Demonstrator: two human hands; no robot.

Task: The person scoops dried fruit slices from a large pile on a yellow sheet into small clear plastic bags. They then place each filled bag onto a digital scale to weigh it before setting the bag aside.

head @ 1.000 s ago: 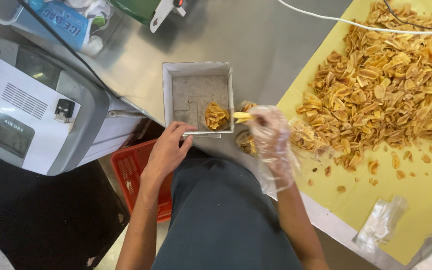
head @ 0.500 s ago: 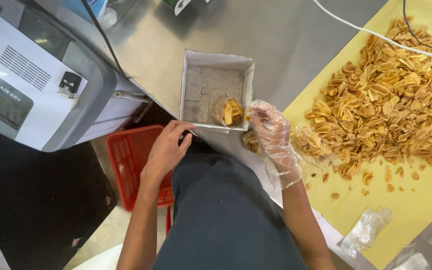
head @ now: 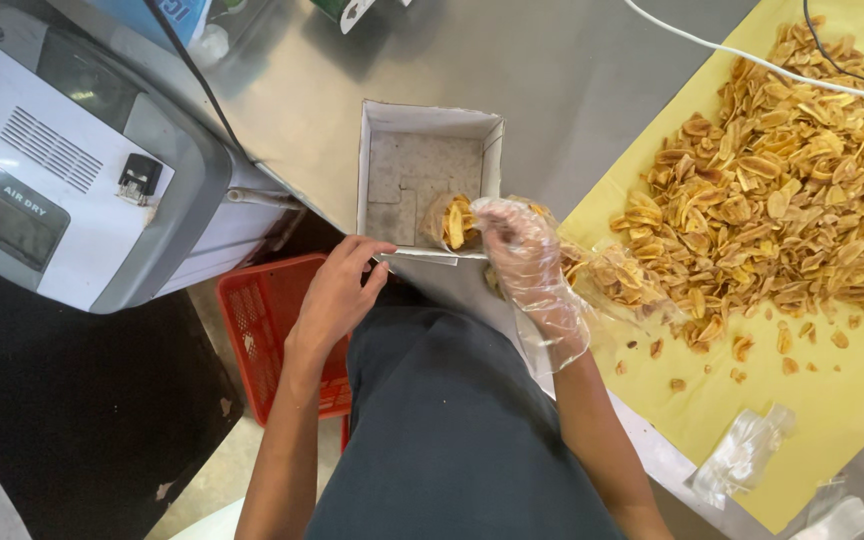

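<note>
My right hand (head: 522, 255) wears a thin clear plastic glove and is closed over a small clear bag of golden chips (head: 452, 222) at the near right corner of a white open box (head: 430, 118). My bare left hand (head: 337, 290) rests with its fingertips on the box's near edge, holding nothing. The box stands on a steel table (head: 552, 90). A wide heap of golden chips (head: 782, 190) lies on a yellow sheet (head: 852, 390) to the right.
A grey and white machine (head: 72, 170) stands at the left with a black cable running up from it. A red plastic crate (head: 272, 330) sits on the floor below the table. Empty clear bags (head: 752, 450) lie on the yellow sheet's near corner. A white cable (head: 712, 50) crosses the table.
My gloved right hand has moved left from the chip heap to the box's near right corner with the chips. My left hand has stayed at the box's near edge. The view has shifted.
</note>
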